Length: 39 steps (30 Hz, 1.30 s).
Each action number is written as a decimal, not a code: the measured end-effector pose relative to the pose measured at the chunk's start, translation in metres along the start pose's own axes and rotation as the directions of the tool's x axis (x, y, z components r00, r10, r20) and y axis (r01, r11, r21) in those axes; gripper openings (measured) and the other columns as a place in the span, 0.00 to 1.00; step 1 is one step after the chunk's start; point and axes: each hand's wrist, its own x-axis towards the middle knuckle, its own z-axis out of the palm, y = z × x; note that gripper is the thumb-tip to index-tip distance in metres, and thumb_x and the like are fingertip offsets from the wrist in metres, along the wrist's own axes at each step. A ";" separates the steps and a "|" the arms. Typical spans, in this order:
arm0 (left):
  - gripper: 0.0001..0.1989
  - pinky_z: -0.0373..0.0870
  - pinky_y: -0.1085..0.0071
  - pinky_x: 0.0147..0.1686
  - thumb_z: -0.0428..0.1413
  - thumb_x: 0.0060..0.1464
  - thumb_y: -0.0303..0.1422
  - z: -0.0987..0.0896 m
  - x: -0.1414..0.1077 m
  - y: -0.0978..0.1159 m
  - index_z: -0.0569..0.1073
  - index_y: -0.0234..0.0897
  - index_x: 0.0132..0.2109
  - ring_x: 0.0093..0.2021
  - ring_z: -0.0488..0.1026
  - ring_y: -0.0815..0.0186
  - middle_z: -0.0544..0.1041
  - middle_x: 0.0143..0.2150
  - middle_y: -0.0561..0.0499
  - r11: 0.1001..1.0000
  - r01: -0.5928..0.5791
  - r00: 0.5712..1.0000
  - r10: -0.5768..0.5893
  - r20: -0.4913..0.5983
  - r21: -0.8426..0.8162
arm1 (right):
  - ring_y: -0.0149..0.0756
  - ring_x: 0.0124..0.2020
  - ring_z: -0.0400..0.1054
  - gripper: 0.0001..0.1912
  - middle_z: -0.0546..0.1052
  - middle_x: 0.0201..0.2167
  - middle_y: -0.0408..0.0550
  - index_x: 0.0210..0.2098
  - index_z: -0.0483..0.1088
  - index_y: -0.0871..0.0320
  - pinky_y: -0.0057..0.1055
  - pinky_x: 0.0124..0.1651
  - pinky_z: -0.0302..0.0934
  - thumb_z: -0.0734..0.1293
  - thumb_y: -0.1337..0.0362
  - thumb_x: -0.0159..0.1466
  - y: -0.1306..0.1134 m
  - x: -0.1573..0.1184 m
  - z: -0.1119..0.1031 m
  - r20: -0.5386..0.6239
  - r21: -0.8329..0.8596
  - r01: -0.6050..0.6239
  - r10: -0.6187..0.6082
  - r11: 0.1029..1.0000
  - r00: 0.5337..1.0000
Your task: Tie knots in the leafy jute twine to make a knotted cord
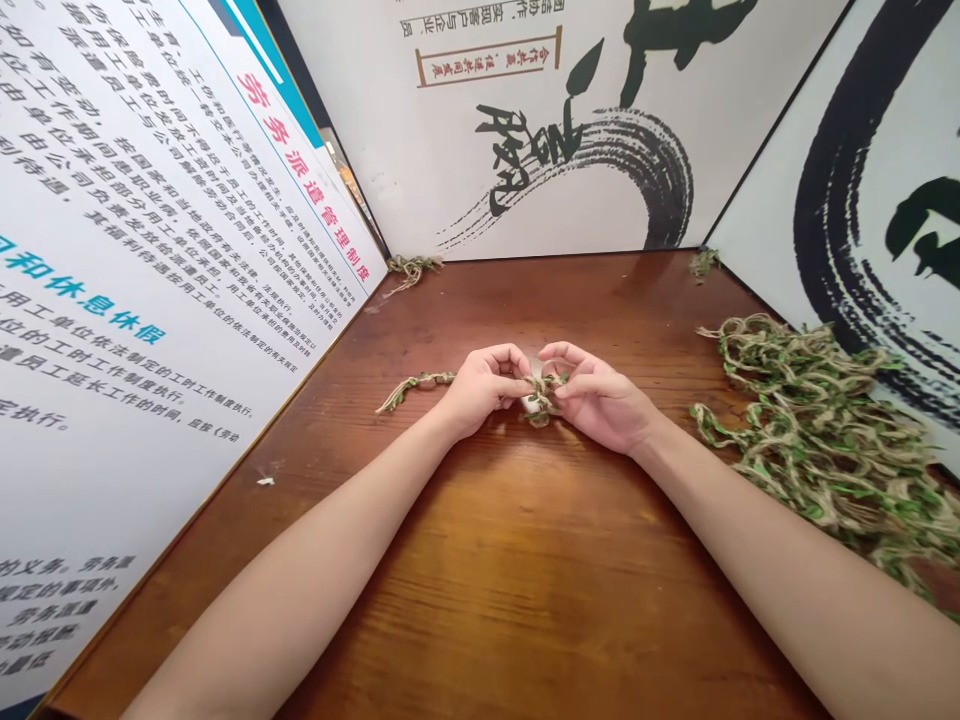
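Observation:
Near the middle of the brown wooden table, my left hand [487,385] pinches a piece of twine with green leaves [541,405] between thumb and fingers. My right hand [600,398] grips the same twine from the right, its fingertips close to those of my left hand. The twine is bunched or looped between the hands; its exact form is too small to tell. A tail of leafy twine [409,388] lies on the table to the left of my left hand. Something white shows behind the twine between my hands.
A large tangled pile of leafy twine [832,440] lies at the right. Small bits of twine sit in the back left corner [414,268] and back right corner [705,263]. A white scrap [265,482] is at the left. Printed panels [555,200] enclose the table [480,600].

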 end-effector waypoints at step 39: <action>0.10 0.55 0.75 0.20 0.69 0.42 0.34 0.005 -0.003 -0.004 0.80 0.35 0.32 0.19 0.60 0.75 0.74 0.23 0.53 0.984 -0.118 0.991 0.126 -0.051 0.135 | 0.34 0.21 0.65 0.31 0.70 0.18 0.43 0.26 0.64 0.54 0.33 0.28 0.66 0.63 0.32 0.63 0.005 0.014 -0.010 -0.218 0.103 -0.003 0.025 0.995 0.976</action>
